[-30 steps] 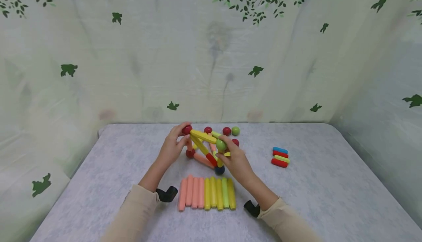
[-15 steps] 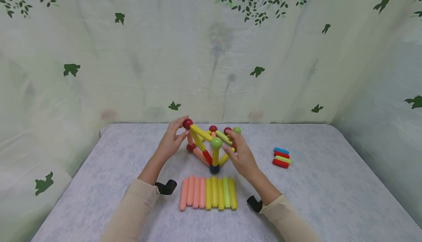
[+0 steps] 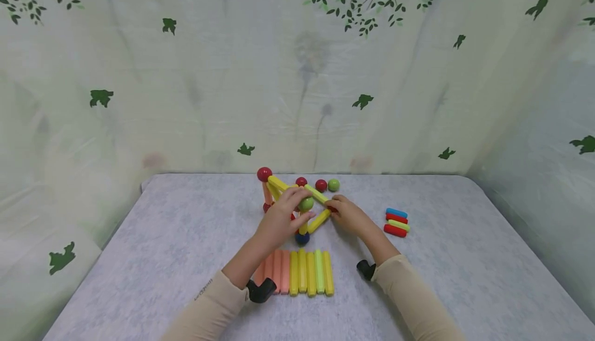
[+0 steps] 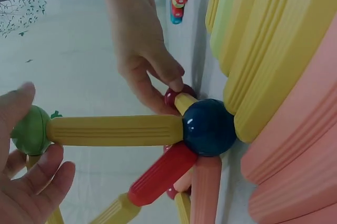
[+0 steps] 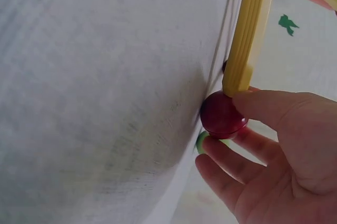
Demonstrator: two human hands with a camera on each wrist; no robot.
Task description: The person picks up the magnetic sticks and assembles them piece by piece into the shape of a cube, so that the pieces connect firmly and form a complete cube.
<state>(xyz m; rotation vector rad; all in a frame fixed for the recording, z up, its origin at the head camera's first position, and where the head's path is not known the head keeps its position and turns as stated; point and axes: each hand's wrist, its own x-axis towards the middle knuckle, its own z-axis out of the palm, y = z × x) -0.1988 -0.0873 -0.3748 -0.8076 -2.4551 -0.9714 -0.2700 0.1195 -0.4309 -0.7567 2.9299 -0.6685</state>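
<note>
Dead ahead at twelve o'clock, the multicoloured, plastic-looking stick-and-ball frame [image 3: 319,220] seemed light but stiff. The left hand [image 3: 280,218] pinched its glossy green ball [image 4: 32,130], the right hand [image 3: 349,215] a glossy red ball [image 5: 221,116], probably slippery but sensible holds.

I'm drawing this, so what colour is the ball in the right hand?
The ball is dark red, best seen in the right wrist view.

One ball [image 4: 30,133] is green, the table [image 3: 162,227] mottled grey.
</note>
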